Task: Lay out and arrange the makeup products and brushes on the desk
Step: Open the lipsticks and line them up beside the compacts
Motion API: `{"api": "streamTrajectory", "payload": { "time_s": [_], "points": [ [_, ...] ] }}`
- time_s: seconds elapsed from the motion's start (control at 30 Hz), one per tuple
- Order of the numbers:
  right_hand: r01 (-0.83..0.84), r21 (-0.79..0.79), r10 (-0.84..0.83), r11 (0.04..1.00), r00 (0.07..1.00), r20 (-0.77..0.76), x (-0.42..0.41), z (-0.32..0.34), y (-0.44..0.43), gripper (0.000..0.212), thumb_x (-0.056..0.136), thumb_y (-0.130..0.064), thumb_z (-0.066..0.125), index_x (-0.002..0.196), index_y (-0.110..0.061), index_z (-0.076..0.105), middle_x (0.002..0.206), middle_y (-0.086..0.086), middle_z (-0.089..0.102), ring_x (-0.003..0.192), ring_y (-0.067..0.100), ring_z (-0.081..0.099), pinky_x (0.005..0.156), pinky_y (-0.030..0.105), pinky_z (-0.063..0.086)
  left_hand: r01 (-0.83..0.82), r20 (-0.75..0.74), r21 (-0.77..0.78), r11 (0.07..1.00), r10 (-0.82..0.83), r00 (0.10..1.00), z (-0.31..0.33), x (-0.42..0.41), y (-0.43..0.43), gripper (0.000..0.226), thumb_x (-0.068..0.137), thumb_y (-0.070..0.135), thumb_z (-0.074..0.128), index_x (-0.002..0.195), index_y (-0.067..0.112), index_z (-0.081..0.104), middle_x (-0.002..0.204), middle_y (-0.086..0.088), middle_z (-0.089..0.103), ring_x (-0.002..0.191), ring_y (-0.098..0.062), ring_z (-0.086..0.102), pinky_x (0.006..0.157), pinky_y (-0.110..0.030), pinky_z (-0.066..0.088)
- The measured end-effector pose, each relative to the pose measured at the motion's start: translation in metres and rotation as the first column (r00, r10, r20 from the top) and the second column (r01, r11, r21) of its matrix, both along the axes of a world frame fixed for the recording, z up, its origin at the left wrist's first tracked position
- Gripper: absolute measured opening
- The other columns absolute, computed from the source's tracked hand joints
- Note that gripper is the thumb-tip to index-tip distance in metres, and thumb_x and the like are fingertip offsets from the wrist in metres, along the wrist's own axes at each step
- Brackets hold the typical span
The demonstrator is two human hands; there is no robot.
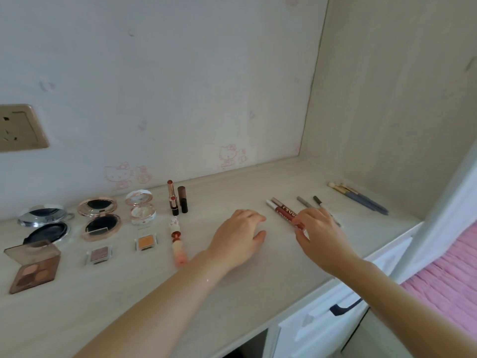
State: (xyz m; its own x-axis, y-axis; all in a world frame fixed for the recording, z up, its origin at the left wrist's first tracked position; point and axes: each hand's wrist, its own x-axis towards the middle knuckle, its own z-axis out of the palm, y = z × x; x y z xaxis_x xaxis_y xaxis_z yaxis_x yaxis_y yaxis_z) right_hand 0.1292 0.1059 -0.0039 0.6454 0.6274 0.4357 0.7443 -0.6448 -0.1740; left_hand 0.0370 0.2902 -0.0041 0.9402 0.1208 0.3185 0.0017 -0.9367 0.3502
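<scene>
Location type: domestic bedroom, seen from in front of a fitted desk (258, 280) set into a corner alcove.

Indicators:
- Pale wallpaper (154, 73) is printed with pink cartoon cats.
- A wall socket (18, 127) sits at left.
- A white drawer front (322, 313) with a dark handle (344, 307) lies under the desk edge.
- Pink ribbed fabric (444, 275) shows at lower right; whether it is bedding or a rug cannot be told.
- Personal cosmetics lie on the surface: open compacts (99, 218), lipsticks (178, 200), red pencils (284, 213) and brushes (361, 200).

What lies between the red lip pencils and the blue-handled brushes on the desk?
In the head view, two grey pencils lie between the red lip pencils and blue-handled brushes, near ends hidden by the right hand.
</scene>
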Motion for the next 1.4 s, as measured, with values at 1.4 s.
{"api": "streamTrajectory", "payload": {
  "time_s": [1.4],
  "points": [
    [0.101, 0.248, -0.013, 0.964, 0.943, -0.334, -0.020, -0.001, 0.022, 0.008, 0.093, -0.019, 0.054, 0.101, -0.019, 0.054, 0.091, 0.001, 0.065, 0.079, 0.019, 0.061, 0.070, 0.040, 0.055, 0.012, 0.083, -0.988, 0.153, 0.466, 0.881, 0.012, 0.037, -0.017, 0.050, 0.082, 0.004, 0.068, 0.128, 0.020, 0.054, 0.117, -0.002, 0.060, 0.102, -0.019, 0.065, 0.091, -0.034, 0.054]
  ]
}}
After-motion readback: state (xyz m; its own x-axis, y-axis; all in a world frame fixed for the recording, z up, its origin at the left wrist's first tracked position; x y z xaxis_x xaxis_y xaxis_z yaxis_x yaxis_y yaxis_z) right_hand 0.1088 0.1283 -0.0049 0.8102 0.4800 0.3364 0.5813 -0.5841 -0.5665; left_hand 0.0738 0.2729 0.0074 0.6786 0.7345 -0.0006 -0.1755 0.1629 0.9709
